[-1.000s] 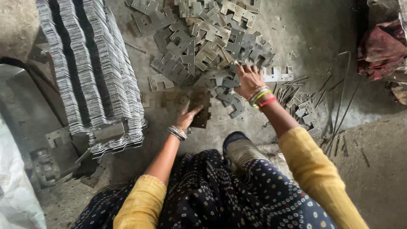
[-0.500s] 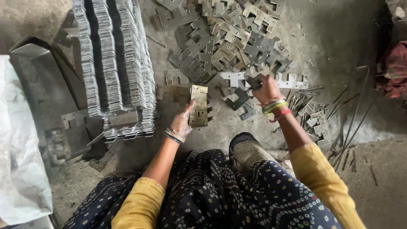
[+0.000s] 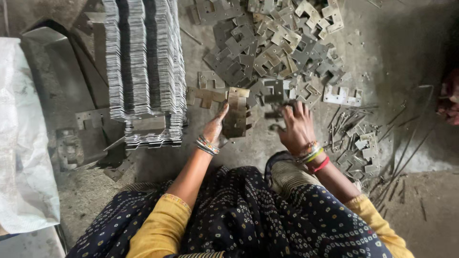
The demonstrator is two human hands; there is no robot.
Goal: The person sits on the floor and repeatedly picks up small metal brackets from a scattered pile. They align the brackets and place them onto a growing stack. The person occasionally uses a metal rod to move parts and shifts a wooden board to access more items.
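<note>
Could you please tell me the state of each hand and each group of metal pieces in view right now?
left hand: holding a small stack of plates upright on the floor.
small stack of plates: on edge, gripped.
right hand: fingers down on the loose plates.
loose plates: scattered flat in a heap.
stacked rows: packed neatly on edge.
thin rods: lying loose.
white sack: lying crumpled.

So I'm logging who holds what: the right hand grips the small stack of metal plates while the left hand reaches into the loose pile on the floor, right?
Not quite: the hands are swapped. In the head view the left hand grips the small stack of metal plates, while the right hand reaches into the loose pile on the floor.
</note>
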